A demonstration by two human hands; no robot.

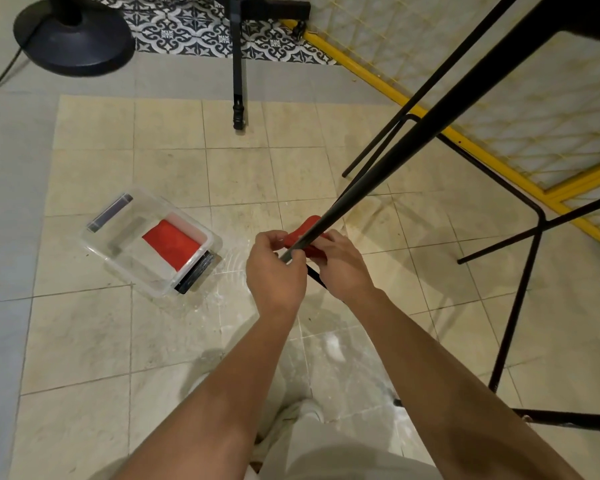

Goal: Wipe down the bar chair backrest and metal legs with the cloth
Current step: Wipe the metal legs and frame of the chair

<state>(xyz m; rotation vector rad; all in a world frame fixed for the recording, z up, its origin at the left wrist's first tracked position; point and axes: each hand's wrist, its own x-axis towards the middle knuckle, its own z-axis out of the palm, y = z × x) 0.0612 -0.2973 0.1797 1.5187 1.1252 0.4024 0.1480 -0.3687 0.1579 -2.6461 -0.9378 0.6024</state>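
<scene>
The bar chair stands at the right; one black metal leg [388, 161] slants down from the upper right to the middle of the view. A red cloth [303, 228] is wrapped round the low part of that leg. My left hand [276, 268] grips the leg just below the cloth. My right hand [340, 265] holds the cloth against the leg from the right side. The leg's foot is hidden behind my hands. The chair's footrest bars [520, 299] cross at the right. The backrest is out of view.
A clear plastic box [125, 261] with another red cloth [174, 244] in it lies on the tiled floor at the left. A black fan base [73, 39] and a tripod leg [239, 81] stand at the back. A yellow-framed mesh panel [499, 98] lies beyond the chair.
</scene>
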